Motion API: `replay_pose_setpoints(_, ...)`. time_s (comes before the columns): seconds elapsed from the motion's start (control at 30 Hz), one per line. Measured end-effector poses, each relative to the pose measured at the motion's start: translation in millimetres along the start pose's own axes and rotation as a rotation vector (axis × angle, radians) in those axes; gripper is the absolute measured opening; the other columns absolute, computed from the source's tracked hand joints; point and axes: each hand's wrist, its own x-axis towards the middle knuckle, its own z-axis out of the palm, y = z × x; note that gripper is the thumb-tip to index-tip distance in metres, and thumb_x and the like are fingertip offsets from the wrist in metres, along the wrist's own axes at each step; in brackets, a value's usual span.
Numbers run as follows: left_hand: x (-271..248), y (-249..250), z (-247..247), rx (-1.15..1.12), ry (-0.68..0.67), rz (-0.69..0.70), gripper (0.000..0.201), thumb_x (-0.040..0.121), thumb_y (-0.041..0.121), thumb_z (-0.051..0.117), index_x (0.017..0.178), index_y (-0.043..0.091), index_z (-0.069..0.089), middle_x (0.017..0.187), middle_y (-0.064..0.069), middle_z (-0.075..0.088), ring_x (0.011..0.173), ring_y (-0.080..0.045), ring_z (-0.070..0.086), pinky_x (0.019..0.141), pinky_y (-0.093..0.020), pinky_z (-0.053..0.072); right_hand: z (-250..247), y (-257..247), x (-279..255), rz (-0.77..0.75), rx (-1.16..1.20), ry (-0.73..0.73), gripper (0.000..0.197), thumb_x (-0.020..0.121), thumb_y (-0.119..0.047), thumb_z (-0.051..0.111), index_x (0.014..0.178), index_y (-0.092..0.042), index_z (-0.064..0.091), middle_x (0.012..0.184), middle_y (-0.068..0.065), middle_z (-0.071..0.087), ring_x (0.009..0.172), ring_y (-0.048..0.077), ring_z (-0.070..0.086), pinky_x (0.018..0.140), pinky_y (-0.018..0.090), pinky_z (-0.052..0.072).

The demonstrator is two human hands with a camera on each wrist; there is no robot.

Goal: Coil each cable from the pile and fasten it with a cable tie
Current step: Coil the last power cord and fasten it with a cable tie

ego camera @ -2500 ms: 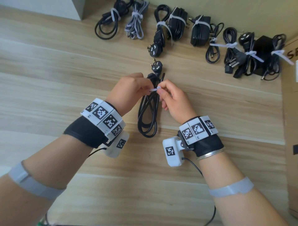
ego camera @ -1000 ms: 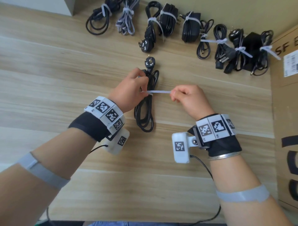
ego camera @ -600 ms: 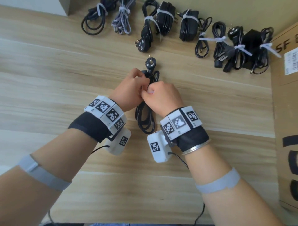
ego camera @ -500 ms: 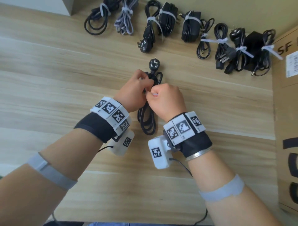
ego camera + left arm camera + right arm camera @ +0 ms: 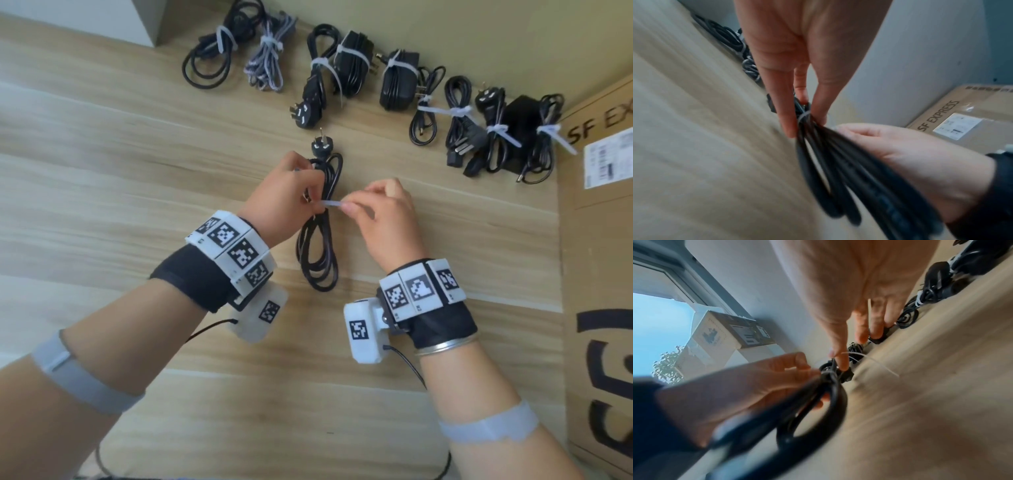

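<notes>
A coiled black power cable (image 5: 318,253) lies on the wooden surface, its plug (image 5: 320,147) pointing away from me. My left hand (image 5: 308,192) grips the bundle near its upper end. A white cable tie (image 5: 333,204) circles the coil there. My right hand (image 5: 349,205) pinches the tie's tail just right of the bundle. In the left wrist view the tie (image 5: 804,117) sits wrapped round the cable (image 5: 838,170) between my left fingers. The right wrist view shows the thin tail (image 5: 875,361) sticking out past the cable's loop (image 5: 818,418).
Several tied cable bundles and power adapters (image 5: 349,65) lie in a row along the back wall. A large cardboard box (image 5: 603,240) stands at the right edge. More boxes (image 5: 729,334) are stacked by a window on the left.
Half a second ago my right hand was pressed against the left at the bundle. It has since drawn a little to the right with the tie's tail. The left hand keeps its grip.
</notes>
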Motion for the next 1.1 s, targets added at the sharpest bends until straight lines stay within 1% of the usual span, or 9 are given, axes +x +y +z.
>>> replay_pose_setpoints(0.13,7,17,-2,-0.077,0.113,0.029,0.017,0.078,0.013,0.071,0.074,0.004,0.057,0.104,-0.004,0.043,0.085,-0.025,0.058,0.083,-0.036,0.052,-8,-12,3,-0.005,0.032,0.043,0.024,0.093,-0.015,0.051,0.106,-0.017,0.072,0.094,0.003,0.069,0.087,0.017,0.06,0.077,0.019,0.039)
replay_pose_setpoints(0.27,17,25,-2,-0.122,0.13,0.052,0.012,0.079,0.013,0.07,0.079,0.004,0.062,0.108,-0.004,0.045,0.08,-0.016,0.056,0.086,-0.031,0.051,-15,-19,5,0.118,0.226,-0.079,0.022,0.088,-0.019,0.048,0.079,-0.016,0.068,0.051,-0.009,0.051,0.052,0.004,0.044,0.051,0.019,0.032)
replay_pose_setpoints(0.33,21,25,-2,-0.116,0.08,0.046,0.006,0.084,0.01,0.064,0.084,0.005,0.064,0.113,-0.006,0.049,0.073,-0.008,0.053,0.086,-0.027,0.048,-13,-18,5,0.165,0.339,-0.151,0.015,0.085,-0.029,0.056,0.09,-0.021,0.068,0.071,-0.012,0.066,0.069,0.0,0.057,0.066,0.018,0.043)
replay_pose_setpoints(0.43,24,23,-1,-0.08,-0.02,0.076,0.017,0.085,-0.005,0.054,0.093,0.003,0.066,0.112,-0.007,0.052,0.092,-0.022,0.059,0.087,-0.026,0.045,-5,-9,8,0.223,0.403,-0.196,0.028,0.079,-0.033,0.069,0.105,-0.023,0.066,0.098,-0.007,0.07,0.093,0.008,0.064,0.081,0.026,0.049)
replay_pose_setpoints(0.63,19,-1,1,-0.021,-0.093,0.021,0.034,0.087,-0.01,0.038,0.105,0.014,0.055,0.112,-0.007,0.048,0.09,-0.025,0.06,0.08,-0.033,0.052,4,6,13,0.315,0.604,-0.129,0.008,0.084,-0.013,0.059,0.083,-0.019,0.063,0.082,0.005,0.071,0.087,0.025,0.068,0.088,0.043,0.052)
replay_pose_setpoints(0.77,21,-12,11,-0.27,-0.298,-0.066,0.03,0.091,-0.007,0.041,0.092,0.015,0.061,0.084,-0.004,0.066,0.074,-0.012,0.063,0.076,-0.027,0.055,4,11,14,0.283,0.638,-0.158,0.01,0.086,-0.008,0.057,0.087,-0.017,0.06,0.079,-0.001,0.07,0.08,0.016,0.066,0.084,0.036,0.052)
replay_pose_setpoints(0.87,24,-13,12,-0.545,-0.295,-0.121,0.022,0.09,-0.005,0.048,0.088,0.011,0.063,0.08,-0.002,0.066,0.069,-0.001,0.063,0.071,-0.013,0.051,5,16,13,0.272,0.674,-0.17,0.012,0.087,-0.004,0.055,0.086,-0.016,0.058,0.076,0.001,0.066,0.072,0.012,0.061,0.074,0.028,0.05)
replay_pose_setpoints(1.0,26,-8,16,-0.654,-0.278,-0.094,0.015,0.086,-0.001,0.056,0.082,0.012,0.063,0.07,0.006,0.066,0.069,-0.001,0.063,0.071,-0.014,0.052,8,22,12,0.247,0.696,-0.198,0.014,0.09,-0.005,0.052,0.096,-0.016,0.058,0.081,0.0,0.065,0.075,0.014,0.061,0.074,0.028,0.049)
replay_pose_setpoints(1.1,24,-6,22,-0.709,-0.255,-0.106,0.016,0.091,0.002,0.05,0.079,0.01,0.056,0.076,-0.005,0.059,0.066,-0.003,0.061,0.067,-0.015,0.052,12,26,11,0.235,0.744,-0.225,0.018,0.092,-0.005,0.049,0.108,-0.011,0.056,0.089,-0.002,0.065,0.078,0.009,0.065,0.077,0.026,0.051)
